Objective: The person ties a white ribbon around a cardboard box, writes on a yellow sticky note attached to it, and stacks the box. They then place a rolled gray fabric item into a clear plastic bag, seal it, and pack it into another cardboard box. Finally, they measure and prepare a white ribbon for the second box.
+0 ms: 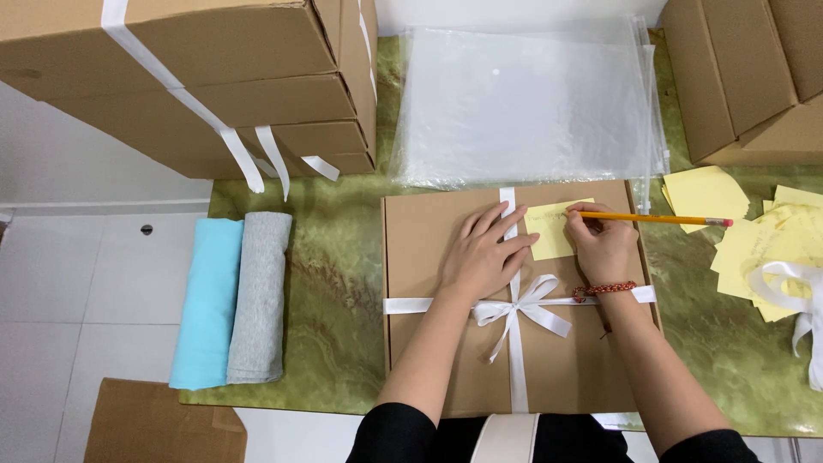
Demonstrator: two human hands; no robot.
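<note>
Yellow sticky note on top of flat cardboard box, beside white ribbon tied in a bow. Right hand clamped around yellow pencil, tip on the note. Left hand flat, fingers spread, pressing on box and ribbon. Green marbled table beneath; clear plastic bags beyond.
</note>
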